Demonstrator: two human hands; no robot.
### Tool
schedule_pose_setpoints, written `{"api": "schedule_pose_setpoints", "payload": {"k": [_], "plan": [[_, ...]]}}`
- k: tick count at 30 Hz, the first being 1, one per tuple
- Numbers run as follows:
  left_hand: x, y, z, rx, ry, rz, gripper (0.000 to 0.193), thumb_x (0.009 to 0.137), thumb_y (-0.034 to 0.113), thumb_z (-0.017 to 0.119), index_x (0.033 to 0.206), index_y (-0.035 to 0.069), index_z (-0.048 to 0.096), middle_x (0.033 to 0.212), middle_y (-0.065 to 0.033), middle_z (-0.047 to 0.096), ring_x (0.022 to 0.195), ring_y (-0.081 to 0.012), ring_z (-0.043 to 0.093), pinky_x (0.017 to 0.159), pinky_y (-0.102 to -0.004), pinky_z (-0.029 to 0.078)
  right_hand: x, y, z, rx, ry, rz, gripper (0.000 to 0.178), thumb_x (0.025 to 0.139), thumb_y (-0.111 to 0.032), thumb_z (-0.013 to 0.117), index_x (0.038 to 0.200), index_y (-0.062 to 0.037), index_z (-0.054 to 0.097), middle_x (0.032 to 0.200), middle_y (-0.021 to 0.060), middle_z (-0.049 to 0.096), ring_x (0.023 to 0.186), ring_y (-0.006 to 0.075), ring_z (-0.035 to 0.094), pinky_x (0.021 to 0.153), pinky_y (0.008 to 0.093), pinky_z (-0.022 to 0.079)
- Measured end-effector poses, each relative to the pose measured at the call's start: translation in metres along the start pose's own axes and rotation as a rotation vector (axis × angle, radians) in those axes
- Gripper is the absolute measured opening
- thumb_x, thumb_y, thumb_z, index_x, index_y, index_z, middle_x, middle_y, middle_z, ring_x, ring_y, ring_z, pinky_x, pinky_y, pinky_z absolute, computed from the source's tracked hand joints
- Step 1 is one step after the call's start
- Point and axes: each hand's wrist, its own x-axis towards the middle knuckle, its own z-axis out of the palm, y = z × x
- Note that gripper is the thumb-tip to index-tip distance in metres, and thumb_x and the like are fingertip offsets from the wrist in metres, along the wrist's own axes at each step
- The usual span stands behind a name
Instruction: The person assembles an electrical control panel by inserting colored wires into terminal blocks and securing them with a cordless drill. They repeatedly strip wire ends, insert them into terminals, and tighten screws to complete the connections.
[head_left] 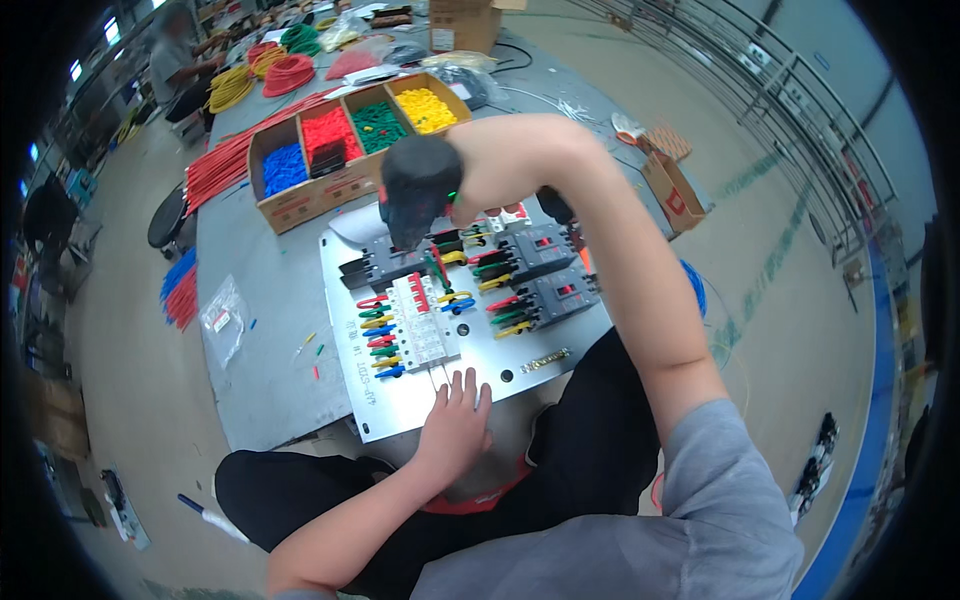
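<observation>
My right hand (500, 165) is wrapped round a black cordless drill (420, 185), held over the far part of a metal mounting plate (395, 418). The drill's tip is lost among the parts beneath it. Fingers stretched out, my left hand (456, 425) rests at the plate's near edge and holds nothing. Just beyond those fingertips is a white row of small breakers (420, 325) with red levers and coloured wire ends. Two dark grey moulded breakers (540, 250) are mounted to the right, with another grey breaker (392, 260) left of the drill. A brass terminal strip (545, 361) lies near the front.
Behind the plate, a divided cardboard box (325, 190) holds blue, red, green and yellow caps. Red wires (225, 165) and wire coils (288, 76) lie beyond. A plastic bag (222, 320) is on the left. A person (178, 62) sits at the far left.
</observation>
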Motion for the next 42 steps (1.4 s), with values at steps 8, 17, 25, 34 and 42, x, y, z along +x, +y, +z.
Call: {"api": "schedule_pose_setpoints", "payload": {"k": [8,17,25,34,42], "plan": [[-0.023,-0.006,0.02,-0.017,0.117,0.016,0.069,0.096,0.023,0.072,0.158,-0.003,0.057,0.171,-0.0328,0.048,0.16,-0.0468,0.046,0.126,-0.0582,0.045,0.041,-0.082,0.084,0.712,0.302,-0.548,0.035,0.091,-0.029,0.093,0.116,-0.0086,0.078,0.106,0.0045,0.079,0.095,0.0148,0.073,0.093,0.036,0.061],[-0.02,-0.001,0.022,0.018,0.088,-0.032,0.059,0.103,0.024,0.064,0.158,0.003,0.06,0.164,-0.0201,0.056,0.158,-0.0389,0.045,0.134,-0.0557,0.031,0.228,-0.185,0.268,0.996,0.355,-0.464,0.068,0.096,-0.009,0.084,0.152,-0.0099,0.044,0.124,0.0119,0.065,0.12,0.0258,0.065,0.109,0.0439,0.053],[-0.02,-0.001,0.046,0.085,0.219,-0.135,0.051,0.108,0.015,0.055,0.158,0.008,0.062,0.169,-0.01,0.057,0.161,-0.0286,0.045,0.134,-0.0425,0.033,0.282,-0.22,0.323,1.055,0.378,-0.391,0.072,0.1,-0.009,0.081,0.154,-0.0052,0.033,0.131,0.0158,0.066,0.124,0.0291,0.067,0.111,0.0444,0.053],[-0.007,-0.017,0.031,-0.004,0.202,0.018,0.052,0.098,0.027,0.07,0.145,0.004,0.066,0.147,-0.0132,0.065,0.143,-0.031,0.057,0.114,-0.0467,0.047,0.218,-0.171,0.291,0.38,0.325,-0.394,0.088,0.095,-0.014,0.074,0.166,0.0064,0.027,0.157,0.0417,0.048,0.141,0.0553,0.059,0.121,0.0513,0.05],[0.016,-0.005,0.017,0.103,0.177,0.066,0.057,0.089,0.031,0.082,0.137,0.006,0.066,0.128,-0.01,0.063,0.123,-0.0287,0.061,0.1,-0.0447,0.05,0.072,0.045,0.164,-0.033,-0.052,0.148,0.034,0.104,-0.028,0.066,0.097,0.0005,0.083,0.085,0.0166,0.083,0.074,0.0305,0.081,0.077,0.046,0.066]]}}
